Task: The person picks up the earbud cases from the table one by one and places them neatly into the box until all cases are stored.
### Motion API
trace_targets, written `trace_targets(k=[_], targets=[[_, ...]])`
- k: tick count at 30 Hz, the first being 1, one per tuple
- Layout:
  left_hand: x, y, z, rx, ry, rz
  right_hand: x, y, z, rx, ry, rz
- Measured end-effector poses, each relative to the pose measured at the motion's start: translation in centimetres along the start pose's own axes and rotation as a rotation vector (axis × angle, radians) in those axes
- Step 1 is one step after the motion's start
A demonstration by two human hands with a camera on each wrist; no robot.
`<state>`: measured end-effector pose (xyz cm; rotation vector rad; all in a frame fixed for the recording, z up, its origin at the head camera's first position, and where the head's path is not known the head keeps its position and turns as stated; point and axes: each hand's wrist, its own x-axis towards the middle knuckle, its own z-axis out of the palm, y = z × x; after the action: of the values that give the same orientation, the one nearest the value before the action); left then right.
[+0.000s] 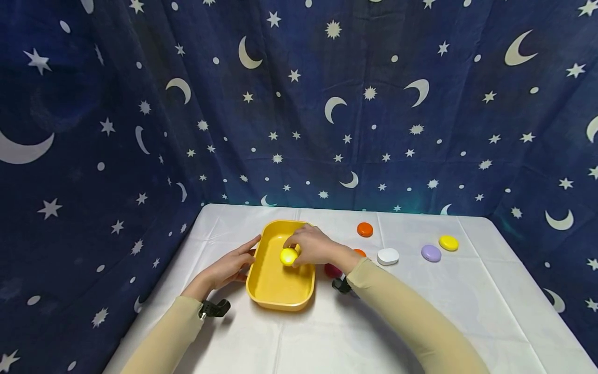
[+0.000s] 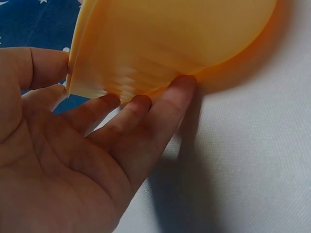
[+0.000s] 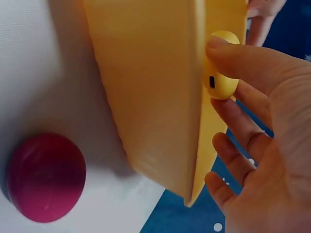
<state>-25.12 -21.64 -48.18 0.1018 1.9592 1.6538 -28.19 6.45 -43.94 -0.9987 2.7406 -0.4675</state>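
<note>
A yellow rectangular tray with rounded corners sits on the white-covered table. My right hand is over its inside and pinches a smooth yellow disc between thumb and fingers. In the right wrist view this yellow disc has a small dark slot in its side, and it is level with the tray's rim. Against the tray's left side, my left hand touches the wall and rim with its fingertips. The left wrist view shows those fingers extended along the outer wall.
Right of the tray lie a magenta disc, an orange disc and another orange one partly hidden by the right wrist. Further right are a white oval piece, a purple disc and a second yellow disc. A starry curtain surrounds the table.
</note>
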Motion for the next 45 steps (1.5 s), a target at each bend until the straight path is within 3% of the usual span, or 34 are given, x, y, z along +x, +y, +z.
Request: trace_targets(k=[10,15,24,31,36,45], targets=[[0.3,-0.1,0.2,0.01,-0.009,0.008,0.3,-0.3,0.8,-0.106,-0.036,-0.019],[0.2,-0.1,0.3,0.019,0.001,0.018,0.0,-0.2,0.5,-0.122,-0.01,-0.009],[0.3,-0.4,0.1,0.003,0.017,0.025,-1.2,0.5,-0.7,-0.019,0.049,0.014],[0.2,-0.4,0.3,0.025,0.001,0.046,-4.0,2.1,-2.1,0.065,0.125,0.055],[0.2,-0.4,0.4,0.034,-0.001,0.054,-6.7,3.8,-3.4,0.093,0.17,0.123],[0.2,-0.7,0.2,0.05,0.005,0.064,-11.6,7.8,-5.1,0.145,0.278,0.148]])
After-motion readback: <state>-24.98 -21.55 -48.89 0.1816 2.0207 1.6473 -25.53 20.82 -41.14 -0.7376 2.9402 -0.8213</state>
